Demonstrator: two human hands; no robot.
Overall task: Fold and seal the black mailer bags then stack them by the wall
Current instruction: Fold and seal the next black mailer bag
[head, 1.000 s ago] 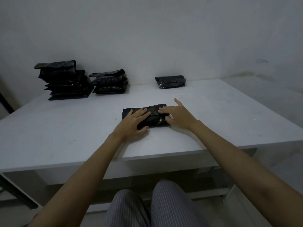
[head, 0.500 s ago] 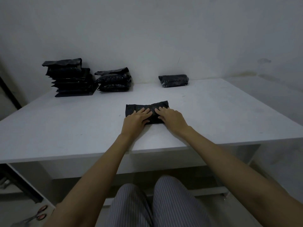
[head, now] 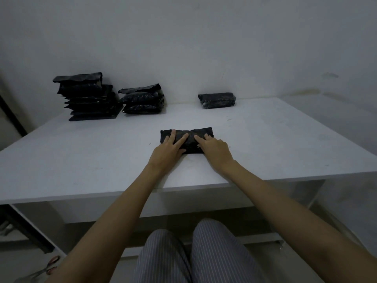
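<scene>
Folded black bag (head: 190,133), mid-table (head: 81,156), flat under my left hand (head: 167,153) and right hand (head: 215,151), fingers straight, pressing not gripping; by the wall (head: 183,48): tall stack (head: 89,98), short stack (head: 142,100), one sealed bag (head: 217,100) apart at right.

A white surface (head: 265,152) stands against the wall. On it, at the far left, lies a tall stack of black bags (head: 87,99), a shorter stack (head: 142,100) just beside it, and one folded bag (head: 217,100) farther right. Another bag (head: 189,137) lies near the front middle.
</scene>
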